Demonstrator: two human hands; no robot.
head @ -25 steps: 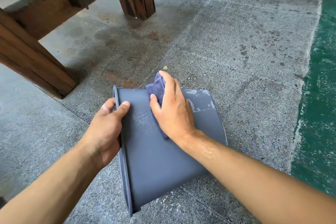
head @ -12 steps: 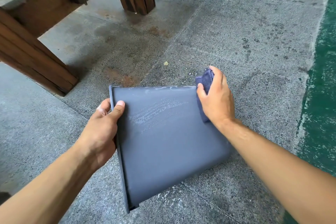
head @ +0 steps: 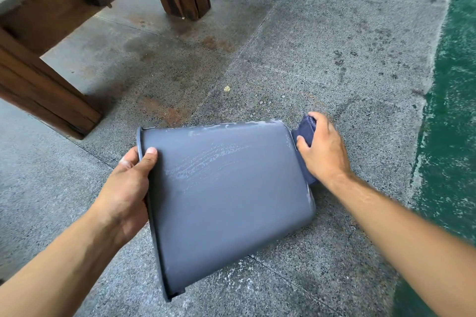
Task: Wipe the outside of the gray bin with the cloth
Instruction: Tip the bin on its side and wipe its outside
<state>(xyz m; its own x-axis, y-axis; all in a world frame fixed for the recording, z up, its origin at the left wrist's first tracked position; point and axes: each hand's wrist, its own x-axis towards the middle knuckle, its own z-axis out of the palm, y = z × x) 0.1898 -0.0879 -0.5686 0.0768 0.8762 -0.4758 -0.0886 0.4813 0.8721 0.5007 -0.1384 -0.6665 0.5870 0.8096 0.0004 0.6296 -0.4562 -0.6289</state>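
Fingers (head: 148, 156) of your left hand (head: 126, 188) wrap the rimmed edge of the gray bin (head: 226, 195), thumb pressed flat on the broad outer wall and the other fingers curled out of sight behind the rim. Your right hand (head: 323, 154) closes around the dark blue cloth (head: 306, 127), bunching it against the bin's bottom end, so the cloth sits squeezed between your palm and that end face; a fold of it pokes out above your right fingers (head: 315, 117) and another bit shows below the wrist.

Between your two hands the bin lies on its side on the speckled concrete floor (head: 309, 46), its wide outer wall facing up, rim toward your left fingers and base toward your right. Pale, chalky streaks cross the wall just beyond your left thumb, and a whitish film runs along the far top edge.

Well beyond your left fingers stand the legs of a dark wooden frame (head: 64, 33). Out past your right hand, a green painted strip (head: 453, 110) borders the concrete.
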